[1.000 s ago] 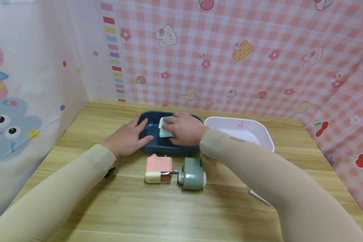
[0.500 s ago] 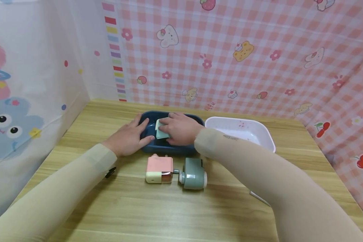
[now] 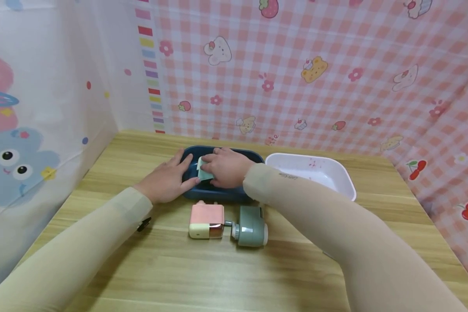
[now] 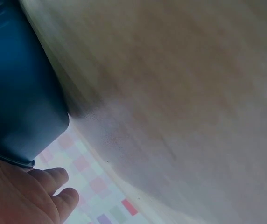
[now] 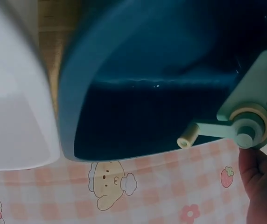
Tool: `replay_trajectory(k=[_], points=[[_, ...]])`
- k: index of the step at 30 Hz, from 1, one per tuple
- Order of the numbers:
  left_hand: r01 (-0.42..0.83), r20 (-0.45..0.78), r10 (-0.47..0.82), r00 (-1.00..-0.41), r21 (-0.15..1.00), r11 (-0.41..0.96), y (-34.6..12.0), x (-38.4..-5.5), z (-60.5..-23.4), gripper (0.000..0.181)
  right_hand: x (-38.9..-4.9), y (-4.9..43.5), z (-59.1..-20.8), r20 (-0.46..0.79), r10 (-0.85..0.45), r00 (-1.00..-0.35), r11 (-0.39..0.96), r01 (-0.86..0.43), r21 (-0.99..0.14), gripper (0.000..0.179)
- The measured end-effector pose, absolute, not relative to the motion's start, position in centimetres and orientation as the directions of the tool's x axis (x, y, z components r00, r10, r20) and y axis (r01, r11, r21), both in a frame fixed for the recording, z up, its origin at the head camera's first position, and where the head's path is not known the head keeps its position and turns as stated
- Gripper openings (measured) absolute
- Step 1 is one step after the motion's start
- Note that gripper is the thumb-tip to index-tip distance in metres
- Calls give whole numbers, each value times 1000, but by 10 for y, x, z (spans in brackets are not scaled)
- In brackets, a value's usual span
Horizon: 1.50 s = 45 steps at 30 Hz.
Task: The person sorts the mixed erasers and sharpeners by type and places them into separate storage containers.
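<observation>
My right hand [image 3: 230, 168] holds a mint-green crank pencil sharpener [image 3: 205, 171] from above, inside the dark blue basin [image 3: 218, 197]. Its crank arm and cream knob stick out in the right wrist view, where the sharpener [image 5: 264, 88] hangs at the basin's right part of the picture. At the basin's left end, my left hand [image 3: 165, 180] rests on the rim with spread, mostly straight fingers. Closer to me lie a pink and cream pencil sharpener [image 3: 206, 216] and a grey-green one [image 3: 251, 227], side by side on the wooden table. The right palm hides part of the held sharpener.
A white basin [image 3: 349, 182] stands right beside the blue one. Near my left sleeve lies a small black object [image 3: 143, 224]. A thin white piece [image 3: 329, 255] is mostly covered by my right forearm. Patterned curtains bound the table's back and sides.
My right hand has shifted left within the blue basin, carrying the mint-green pencil sharpener closer to my left hand. The left hand stays on the rim.
</observation>
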<state>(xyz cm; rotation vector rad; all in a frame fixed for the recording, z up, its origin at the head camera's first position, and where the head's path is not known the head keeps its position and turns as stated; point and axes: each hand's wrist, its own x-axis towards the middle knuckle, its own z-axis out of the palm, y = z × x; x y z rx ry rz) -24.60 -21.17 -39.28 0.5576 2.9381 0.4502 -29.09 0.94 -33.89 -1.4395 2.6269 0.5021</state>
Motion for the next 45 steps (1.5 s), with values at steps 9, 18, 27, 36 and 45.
replay_trajectory(k=[9, 18, 27, 36, 45], points=[[350, -48, 381, -923, 306, 886, -212, -245, -393, 94, -291, 16, -343, -265, -807, -527, 487, -849, 204, 61], [343, -53, 376, -925, 312, 886, -211, -246, -391, 91, -289, 18, -348, -317, -752, -578, 560, -814, 156, 65], [329, -67, 367, -928, 318, 889, -211, -247, -392, 92, -288, 15, -345, -390, -674, -627, 656, -751, 74, 75], [329, -67, 371, -926, 337, 882, -209, -245, -391, 93, -292, 21, -340, -371, -652, -661, 690, -720, 72, 64], [322, -66, 361, -930, 326, 889, -211, -245, -393, 94, -286, 18, -343, -422, -658, -623, 654, -751, 89, 74]])
